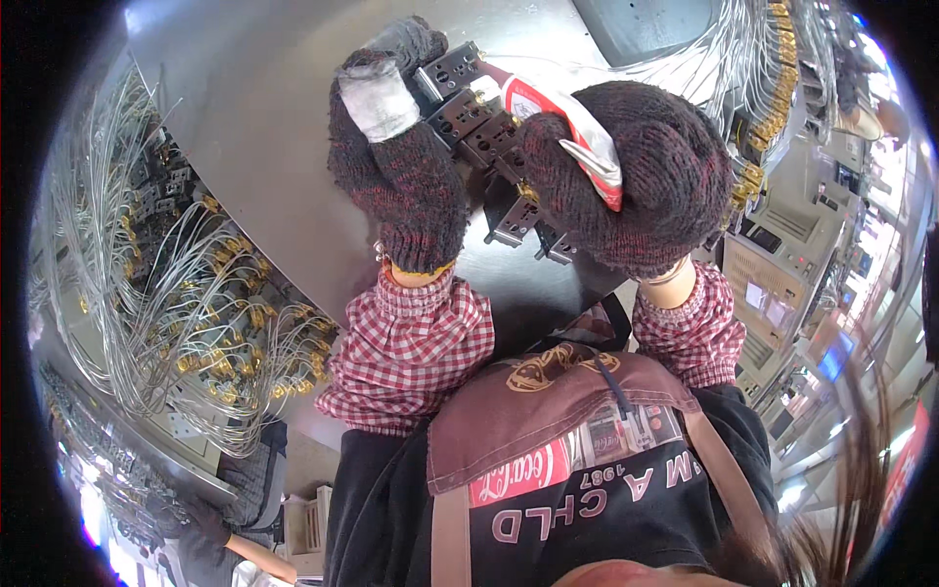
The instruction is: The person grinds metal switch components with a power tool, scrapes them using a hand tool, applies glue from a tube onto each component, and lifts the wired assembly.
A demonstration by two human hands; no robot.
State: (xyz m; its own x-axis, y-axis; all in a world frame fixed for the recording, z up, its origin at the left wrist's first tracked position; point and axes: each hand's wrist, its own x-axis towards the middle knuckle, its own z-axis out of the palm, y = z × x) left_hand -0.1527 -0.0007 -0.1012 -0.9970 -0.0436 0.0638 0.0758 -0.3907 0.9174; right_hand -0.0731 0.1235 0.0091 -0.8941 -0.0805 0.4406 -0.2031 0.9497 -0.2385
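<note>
Head view: left hand [396,147] and right hand [626,176] grip the black connector blocks [479,117] between them.

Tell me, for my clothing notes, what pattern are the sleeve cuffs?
Red-and-white check on both sleeve cuffs, clearest in the head view.

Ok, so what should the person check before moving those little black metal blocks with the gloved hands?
1. Left hand has a grip on the row of black blocks: ok, its fingers wrap the upper end.
2. Right hand has a grip on the lower end: ok.
3. Red and white tube secure in the right hand: ok, it lies across the glove.
4. Both gloves on: ok.
5. Wires hanging at the left are apart from the hands: ok.
6. Blocks joined firmly to each other: cannot tell.
</note>
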